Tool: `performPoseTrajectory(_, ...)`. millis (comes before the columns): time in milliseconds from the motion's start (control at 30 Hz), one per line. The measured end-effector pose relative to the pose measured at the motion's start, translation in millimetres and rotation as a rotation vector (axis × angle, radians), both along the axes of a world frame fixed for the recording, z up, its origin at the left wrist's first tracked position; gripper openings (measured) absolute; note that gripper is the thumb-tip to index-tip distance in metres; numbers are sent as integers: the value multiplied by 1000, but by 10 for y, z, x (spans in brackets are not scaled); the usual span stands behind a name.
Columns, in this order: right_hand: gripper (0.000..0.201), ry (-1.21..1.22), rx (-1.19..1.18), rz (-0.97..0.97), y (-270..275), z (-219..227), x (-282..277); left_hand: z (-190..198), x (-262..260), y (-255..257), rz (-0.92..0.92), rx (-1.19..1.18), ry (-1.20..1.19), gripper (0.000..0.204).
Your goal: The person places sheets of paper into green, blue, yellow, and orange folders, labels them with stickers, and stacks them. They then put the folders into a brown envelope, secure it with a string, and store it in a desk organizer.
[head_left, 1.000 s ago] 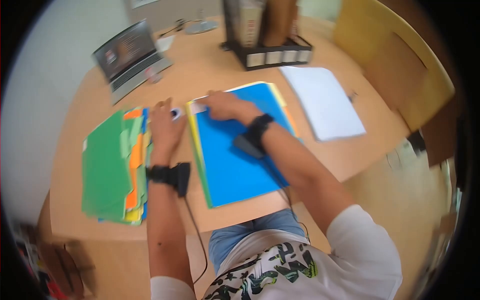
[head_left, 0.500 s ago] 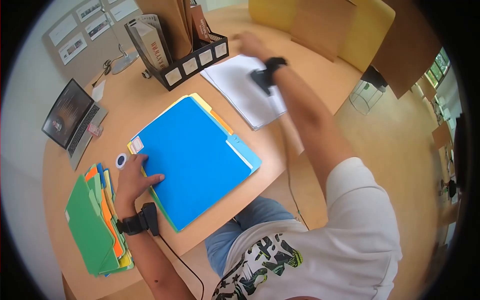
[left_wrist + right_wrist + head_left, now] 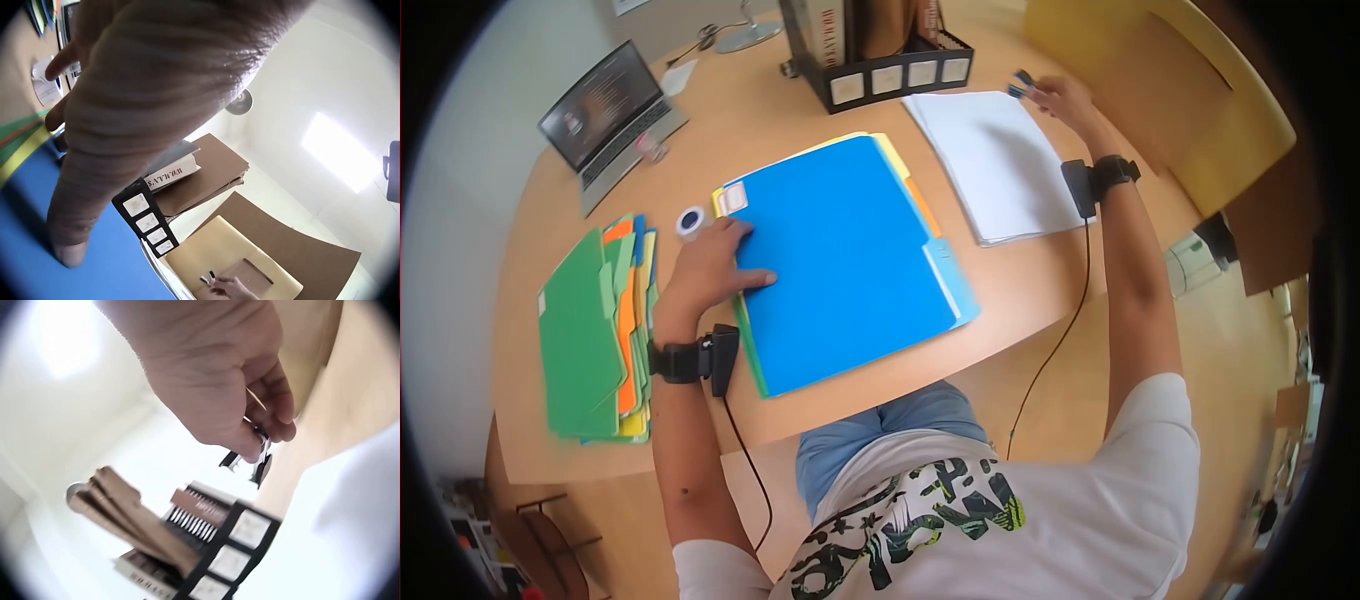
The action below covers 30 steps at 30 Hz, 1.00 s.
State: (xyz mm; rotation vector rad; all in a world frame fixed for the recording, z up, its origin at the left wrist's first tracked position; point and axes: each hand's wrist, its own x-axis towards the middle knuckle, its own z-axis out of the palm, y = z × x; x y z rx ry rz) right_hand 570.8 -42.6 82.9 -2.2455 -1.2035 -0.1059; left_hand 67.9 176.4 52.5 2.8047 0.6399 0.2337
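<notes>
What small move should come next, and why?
Probably carry the dark clips to the blue-topped folder stack: the right hand pinches them beyond the white papers, while the left hand rests on the stack's left edge, seemingly steadying it.

Matt blue folder (image 3: pixel 840 260) and smooth white paper (image 3: pixel 1000 170) meet a pale, wood-look surface (image 3: pixel 600 440) — flat and even in finish. Shiny metal glints on black clips (image 3: pixel 263 469). The organizer (image 3: pixel 867 82) looks like dark plastic, the upright files (image 3: pixel 215 165) brown card — the T-shirt (image 3: pixel 1090 510) soft cloth, the trousers (image 3: pixel 890 425) blue denim.
</notes>
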Motion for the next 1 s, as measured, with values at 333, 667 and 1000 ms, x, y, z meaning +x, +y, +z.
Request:
performPoseTrajectory(333, 28, -292, -76, 363, 2133, -407, -1702, -25, -200, -1338, -168, 105, -19, 57)
performPoseTrajectory(667, 45, 103, 58, 543, 1709, -387, -1643, -238, -309, -1397, -72, 110, -212, 35)
performPoseTrajectory(1000, 60, 1059, 315, 372, -913, -400, -2605, -403, -429, -1563, -16, 144, -585, 20)
